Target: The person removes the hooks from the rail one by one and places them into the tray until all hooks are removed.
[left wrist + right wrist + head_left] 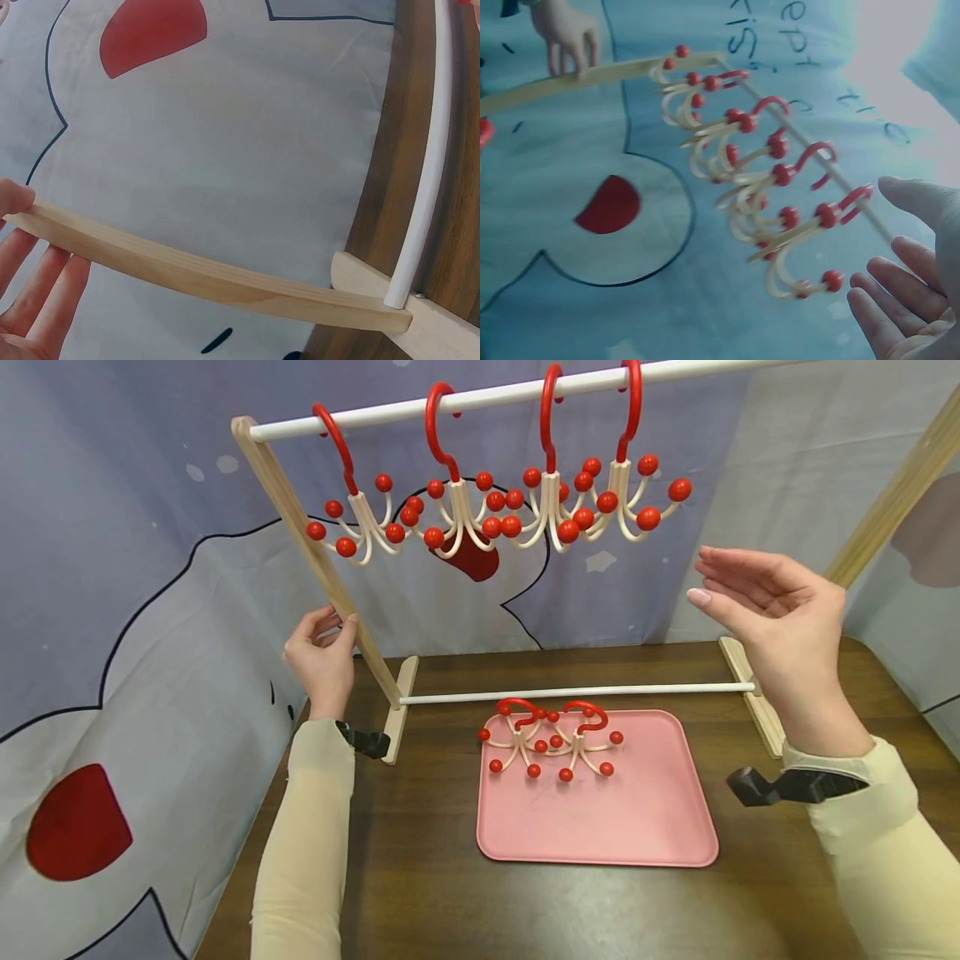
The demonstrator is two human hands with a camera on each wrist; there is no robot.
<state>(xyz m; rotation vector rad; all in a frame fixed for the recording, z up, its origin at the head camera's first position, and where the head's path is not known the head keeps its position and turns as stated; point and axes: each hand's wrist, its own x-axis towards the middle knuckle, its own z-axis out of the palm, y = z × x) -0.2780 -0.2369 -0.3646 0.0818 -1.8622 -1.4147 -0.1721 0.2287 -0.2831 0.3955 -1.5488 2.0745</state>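
Note:
My left hand (322,656) holds the left wooden post (311,539) of a rack, thumb on one side and fingers on the other; the left wrist view shows this grip on the post (187,270). To the right, my right hand (783,618) is raised in the air with its fingers extended and holds nothing. It is nearest to the rightmost hanger (618,485); a gap shows between them. Several such hangers, with red hooks and cream arms tipped with red balls, hang from the white top rail (495,396).
Two more hangers lie on a pink tray (600,827), at its back left: a left one (517,739) and a right one (578,739). Behind the tray runs a white lower bar (637,692). The right wooden post (900,493) stands behind my right hand. Patterned cloth hangs behind.

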